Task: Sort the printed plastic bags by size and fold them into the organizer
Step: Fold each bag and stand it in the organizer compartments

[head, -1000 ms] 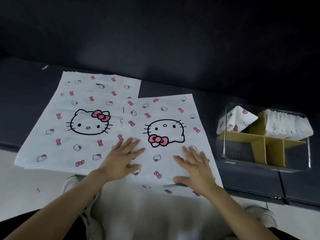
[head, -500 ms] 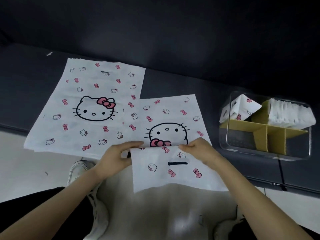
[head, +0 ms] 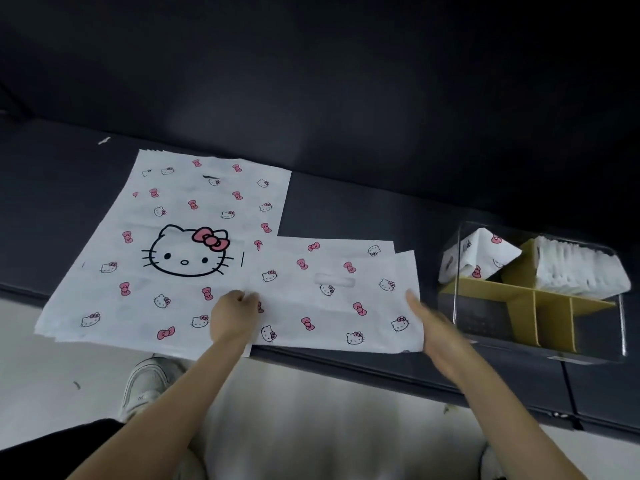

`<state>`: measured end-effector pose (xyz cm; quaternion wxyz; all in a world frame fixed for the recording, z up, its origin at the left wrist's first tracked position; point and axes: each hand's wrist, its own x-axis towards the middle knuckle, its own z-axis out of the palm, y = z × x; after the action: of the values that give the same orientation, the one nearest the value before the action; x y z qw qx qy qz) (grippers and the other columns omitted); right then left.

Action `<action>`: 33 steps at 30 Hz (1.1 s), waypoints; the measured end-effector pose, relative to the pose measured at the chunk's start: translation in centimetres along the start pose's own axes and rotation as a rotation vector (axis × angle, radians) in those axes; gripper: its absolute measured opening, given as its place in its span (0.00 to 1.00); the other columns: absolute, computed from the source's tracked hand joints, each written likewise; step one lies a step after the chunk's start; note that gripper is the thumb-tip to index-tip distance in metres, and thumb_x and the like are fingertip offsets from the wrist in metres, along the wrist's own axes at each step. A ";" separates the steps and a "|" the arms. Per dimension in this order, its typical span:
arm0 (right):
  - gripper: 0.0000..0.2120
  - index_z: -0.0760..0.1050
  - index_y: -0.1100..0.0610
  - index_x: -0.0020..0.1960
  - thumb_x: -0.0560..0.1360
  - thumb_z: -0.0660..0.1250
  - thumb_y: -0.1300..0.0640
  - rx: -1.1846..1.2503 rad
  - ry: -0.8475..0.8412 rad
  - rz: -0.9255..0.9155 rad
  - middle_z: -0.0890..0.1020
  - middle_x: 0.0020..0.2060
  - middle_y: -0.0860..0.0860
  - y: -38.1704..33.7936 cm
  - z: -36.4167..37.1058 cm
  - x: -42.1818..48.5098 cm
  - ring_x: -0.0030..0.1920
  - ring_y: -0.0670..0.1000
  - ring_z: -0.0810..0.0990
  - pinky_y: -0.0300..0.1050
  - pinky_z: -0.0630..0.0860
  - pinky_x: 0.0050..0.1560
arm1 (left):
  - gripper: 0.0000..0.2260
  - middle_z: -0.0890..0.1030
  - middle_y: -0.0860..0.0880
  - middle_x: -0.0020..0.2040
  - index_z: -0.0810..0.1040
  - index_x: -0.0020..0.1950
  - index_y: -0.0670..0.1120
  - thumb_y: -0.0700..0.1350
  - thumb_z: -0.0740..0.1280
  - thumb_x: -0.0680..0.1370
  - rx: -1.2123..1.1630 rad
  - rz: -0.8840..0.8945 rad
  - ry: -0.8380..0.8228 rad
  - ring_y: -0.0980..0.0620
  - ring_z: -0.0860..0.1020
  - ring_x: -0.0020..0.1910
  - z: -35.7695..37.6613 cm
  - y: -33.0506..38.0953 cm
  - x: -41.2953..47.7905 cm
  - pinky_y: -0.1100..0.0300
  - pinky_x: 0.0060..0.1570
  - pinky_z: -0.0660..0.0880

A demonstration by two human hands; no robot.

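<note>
A small white bag (head: 332,299) printed with cat faces and pink bows lies folded in half on the dark surface. My left hand (head: 235,315) has its fingers curled at the bag's left edge and seems to pinch it. My right hand (head: 433,323) is blurred, its fingers straight along the bag's right edge. A stack of larger bags (head: 166,258) with a big cat face lies to the left. The clear organizer (head: 540,344) with yellow dividers stands at the right, holding a folded bag (head: 478,258) and a row of folded bags (head: 578,268).
The dark surface (head: 346,202) runs back to a dark wall. Its front edge lies just below the small bag. A pale floor and a white shoe (head: 145,382) show beneath. Two of the organizer's front compartments look unfilled.
The small bag's near half, lifted half a second ago, now lies folded over the far half and hides the big cat face. Both hands have moved out to the bag's side edges.
</note>
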<state>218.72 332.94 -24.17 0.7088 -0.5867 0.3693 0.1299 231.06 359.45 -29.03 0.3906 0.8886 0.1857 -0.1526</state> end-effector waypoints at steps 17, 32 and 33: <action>0.17 0.62 0.58 0.29 0.73 0.65 0.61 -0.493 0.473 -0.094 0.65 0.19 0.45 4.5 1.3 0.9 0.21 0.44 0.66 0.41 0.62 0.30 | 0.20 0.80 0.42 0.45 0.65 0.69 0.43 0.49 0.61 0.79 0.410 0.269 0.023 0.41 0.78 0.43 -0.2 -1.1 -1.3 0.54 0.39 0.69; 0.14 0.64 0.57 0.29 0.71 0.62 0.66 -0.366 0.453 -0.101 0.68 0.24 0.47 4.5 1.2 -0.3 0.28 0.47 0.66 0.39 0.64 0.30 | 0.26 0.63 0.39 0.74 0.64 0.73 0.52 0.61 0.44 0.81 0.749 0.935 -0.096 0.36 0.58 0.73 4.4 -4.8 -5.3 0.38 0.70 0.46; 0.14 0.63 0.57 0.29 0.71 0.62 0.67 -0.362 0.458 -0.108 0.67 0.24 0.47 4.7 1.1 -0.2 0.27 0.47 0.65 0.39 0.63 0.29 | 0.26 0.62 0.40 0.75 0.62 0.74 0.52 0.62 0.44 0.81 0.760 0.926 -0.096 0.37 0.56 0.73 4.5 -5.0 -5.3 0.37 0.70 0.45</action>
<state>216.09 335.36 -27.40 0.4968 -0.7365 0.4587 0.0202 223.55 358.13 -32.95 0.0791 0.9466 -0.3063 -0.0622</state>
